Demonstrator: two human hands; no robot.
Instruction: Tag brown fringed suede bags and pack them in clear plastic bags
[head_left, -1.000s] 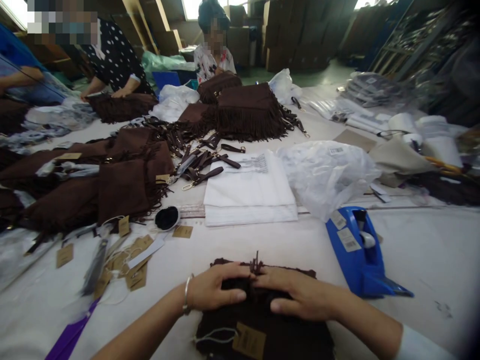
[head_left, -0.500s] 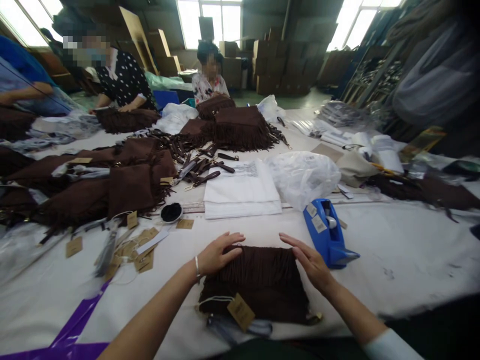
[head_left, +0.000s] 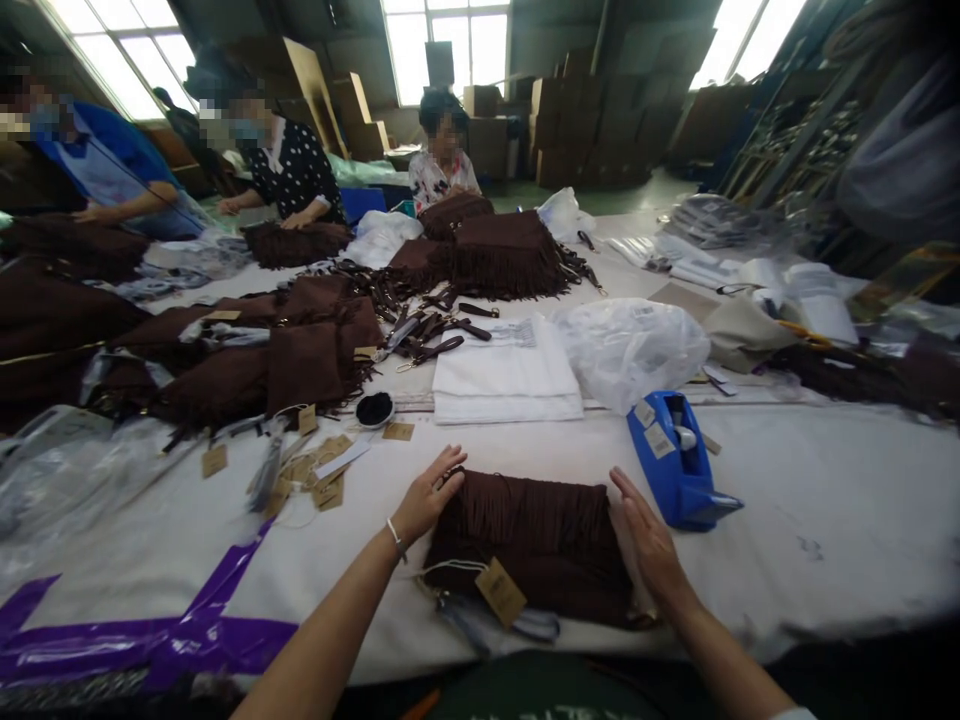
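Observation:
A dark brown fringed bag (head_left: 532, 545) lies flat on the white-covered table in front of me. From its near left side hang a tan paper tag (head_left: 500, 592) on white string and a strap in clear plastic wrapping (head_left: 536, 625). My left hand (head_left: 433, 492) rests at the bag's far left corner, fingers stretched out. Along its right edge my right hand (head_left: 651, 535) lies with straight fingers, open and gripping nothing. To the right of that hand stands a blue tape dispenser (head_left: 671, 460).
Folded white sheets (head_left: 506, 375) and a clear plastic bag (head_left: 634, 350) lie beyond the fringed bag. Brown bags (head_left: 304, 365), loose straps (head_left: 427, 345) and paper tags (head_left: 326, 480) cover the left side. Purple tape (head_left: 202, 620) crosses the near left. Several people work across the table.
My hands have moved apart, from the bag's far edge out to its left corner and right side. The view has shifted left, so the scene sits further right.

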